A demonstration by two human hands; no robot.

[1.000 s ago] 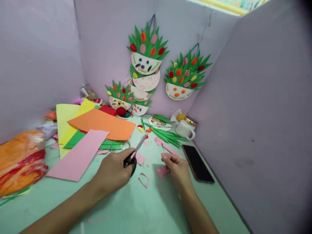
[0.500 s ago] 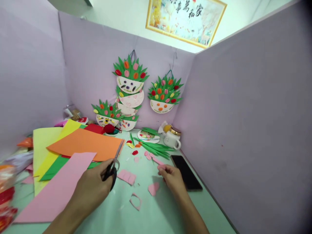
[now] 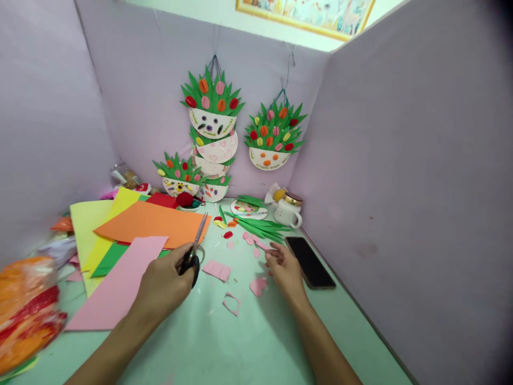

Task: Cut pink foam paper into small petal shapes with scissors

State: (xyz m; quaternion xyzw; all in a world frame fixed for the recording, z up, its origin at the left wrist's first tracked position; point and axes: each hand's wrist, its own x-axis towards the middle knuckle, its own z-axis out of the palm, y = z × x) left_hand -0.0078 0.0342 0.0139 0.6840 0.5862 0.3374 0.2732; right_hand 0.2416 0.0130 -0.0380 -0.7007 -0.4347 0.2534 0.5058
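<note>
My left hand (image 3: 170, 280) is wrapped round the black handles of a pair of scissors (image 3: 195, 251), whose blades point up and away from me. Under that forearm lies a long pink sheet (image 3: 120, 286). To the right, my right hand (image 3: 284, 267) hovers low over the table with its fingers apart, and I see nothing held in it. Just past its fingertips are a slim pink strip (image 3: 262, 245) and a small pink oval (image 3: 256, 252). Nearer me rests a pink cut-out (image 3: 258, 286). Between the hands lie a creased pink rectangle (image 3: 217, 270) and a ring-shaped pink offcut (image 3: 231, 303).
A phone (image 3: 310, 263) lies right of my right hand, below a lidded white mug (image 3: 287, 211). Green paper leaves (image 3: 260, 225) spread before a decorated plate (image 3: 236, 209). Coloured sheets (image 3: 152, 222) and a plastic bag (image 3: 28, 310) occupy the left. Paper flower baskets (image 3: 212, 123) hang on the partition.
The view has tilted downward. My right hand's fingers have opened from a pinch on a small pink piece, and a pink oval now lies by them. The left hand still holds the scissors.
</note>
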